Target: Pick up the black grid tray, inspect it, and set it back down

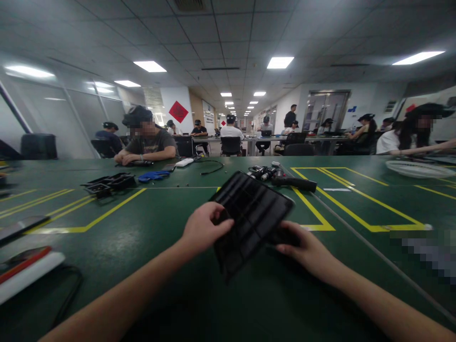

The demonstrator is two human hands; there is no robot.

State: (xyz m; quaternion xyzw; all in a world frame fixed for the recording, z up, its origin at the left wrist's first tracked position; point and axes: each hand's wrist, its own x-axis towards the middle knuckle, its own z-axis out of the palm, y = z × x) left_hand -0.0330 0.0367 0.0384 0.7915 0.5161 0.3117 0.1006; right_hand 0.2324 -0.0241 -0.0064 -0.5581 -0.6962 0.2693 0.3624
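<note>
A glossy black rectangular panel point(254, 213) with faint grid lines is held tilted above the green table. My left hand point(206, 225) grips its left edge, thumb across the front face and the other fingers curled at the edge. At the lower right edge, my right hand point(308, 247) has its thumb and forefinger curved around the panel's side; its remaining fingers are partly hidden in shadow. Slight motion blur covers the panel, so its exact kind is unclear. Behind it lie a bundle of black cables point(263, 172) and a dark curved handle-like piece point(295, 184).
Black plastic trays point(110, 183) and a blue glove-like item point(154, 176) lie at the left. A white-and-red object point(30, 270) with a cord is near my left forearm. Yellow tape point(317, 213) marks the table point(142, 266). A person point(149, 142) sits across; a white round dish point(416, 169) is at right.
</note>
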